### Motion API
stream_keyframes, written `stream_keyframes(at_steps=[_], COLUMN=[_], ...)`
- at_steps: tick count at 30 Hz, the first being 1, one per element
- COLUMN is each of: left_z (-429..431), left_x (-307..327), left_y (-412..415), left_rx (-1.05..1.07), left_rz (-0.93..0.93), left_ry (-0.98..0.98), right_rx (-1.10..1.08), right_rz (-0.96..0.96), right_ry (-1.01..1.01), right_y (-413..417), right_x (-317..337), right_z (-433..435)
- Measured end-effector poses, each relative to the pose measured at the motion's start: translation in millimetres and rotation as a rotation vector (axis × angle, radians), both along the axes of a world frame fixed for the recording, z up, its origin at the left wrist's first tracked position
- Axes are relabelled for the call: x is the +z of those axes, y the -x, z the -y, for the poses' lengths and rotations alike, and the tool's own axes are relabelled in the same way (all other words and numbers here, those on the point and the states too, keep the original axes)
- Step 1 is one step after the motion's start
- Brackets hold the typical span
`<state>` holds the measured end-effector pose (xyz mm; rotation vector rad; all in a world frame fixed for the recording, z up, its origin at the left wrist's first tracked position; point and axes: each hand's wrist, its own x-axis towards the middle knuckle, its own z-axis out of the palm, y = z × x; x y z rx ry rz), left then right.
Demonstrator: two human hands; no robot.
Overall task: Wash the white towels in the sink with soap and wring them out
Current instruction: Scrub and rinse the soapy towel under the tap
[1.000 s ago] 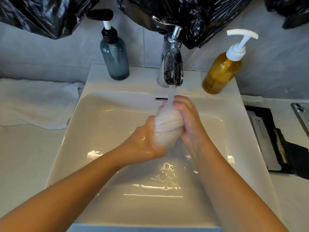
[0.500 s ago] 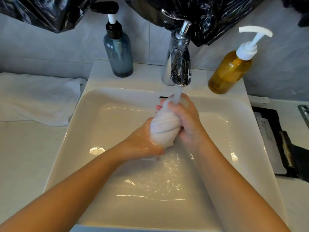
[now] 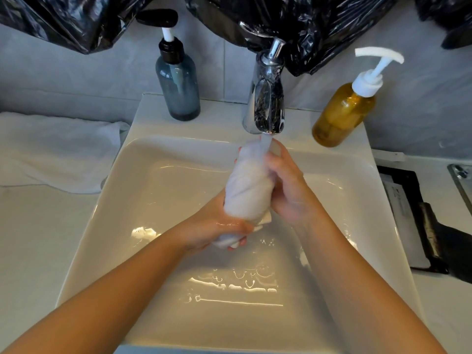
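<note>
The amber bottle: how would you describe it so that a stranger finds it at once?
Find the white sink and the chrome tap on its back ledge. The amber bottle stands on that ledge, right of the tap. The blue-grey bottle left of the tap has a black pump; this one has a white pump.

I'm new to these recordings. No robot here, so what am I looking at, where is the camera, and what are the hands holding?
There is no machine: a person works with bare hands. Every picture comes from one wide-angle camera worn on the head, looking down. The left hand grips the lower end of a twisted white towel; the right hand grips its upper part, under water running from the tap into the sink. On the sink's back ledge stand a blue-grey pump bottle and an amber pump bottle. A second towel, also white, lies on the counter to the left. Above hangs black plastic.
</note>
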<state>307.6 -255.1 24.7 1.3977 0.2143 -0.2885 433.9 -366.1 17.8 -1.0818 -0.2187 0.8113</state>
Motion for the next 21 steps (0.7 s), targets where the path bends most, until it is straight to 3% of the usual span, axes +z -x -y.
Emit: stream_keyframes(at_steps=[5,9,14,21], left_z=[2,10,9,1], left_x=[-3,-21,-38,-36], left_y=[2,-3,2,12], left_rx=[0.033,0.226,0.339,0.287], left_rz=[-0.02,0.015,-0.07,0.004], left_ry=[-0.179,-0.371,-0.569,-0.349], right_rx=[0.074,-0.097,-0.311,-0.218], right_rz=[-0.089,0.027,-0.014,-0.069], right_ry=[0.016,0.075,0.176,0.104], right_y=[19,23,32,32], right_x=[-9,-13,-12,-13], right_z=[8,8,-2,3])
